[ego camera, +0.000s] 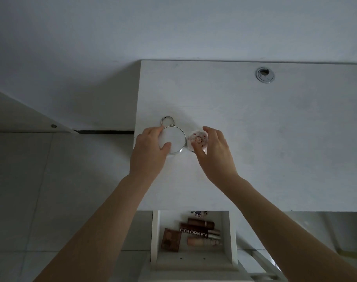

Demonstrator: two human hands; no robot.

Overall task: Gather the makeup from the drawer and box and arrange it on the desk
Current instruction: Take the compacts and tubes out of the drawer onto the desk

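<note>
- A round white compact [172, 139] with a silver rim lies flat on the bench [275, 139], close to the bench's left edge. A metal ring [168, 121] sticks out from its far side, just beyond the fingertips of the left hand.
- The left hand [151, 153] grips this compact. The thumb lies across the near part of the lid and the fingers curl round the far left rim.
- Touching or almost touching the white compact, on the side toward the right hand, sits a smaller round compact [198, 139]. Its pale lid is set with reddish studs around a central ornament.
- The right hand [214, 151] is cupped round this small compact. The thumb is on its near edge and the fingers arch over its far right side. Whether the fingertips press on it cannot be told.
- Both forearms are bare and reach forward over the near edge of the bench, with the two hands just beside each other.
- Between the forearms, nearer than the hands, an open white drawer [155, 237] shows below the bench edge.
- In the drawer, toward the left forearm, lies a brown palette [171, 239].
- Toward the right forearm lie three tubes side by side: a brown tube [201, 222], a dark tube printed COLORKEY [196, 231] and a peach tube [202, 241].
- A small blue-and-white item [198, 213] peeks out at the drawer's far end, mostly hidden under the bench edge.
- Well beyond the right hand, near the bench's far edge, is a round metal cable grommet [265, 75].
- Out past the left hand, a pale tiled floor [41, 190] meets a white wall [133, 27].
</note>
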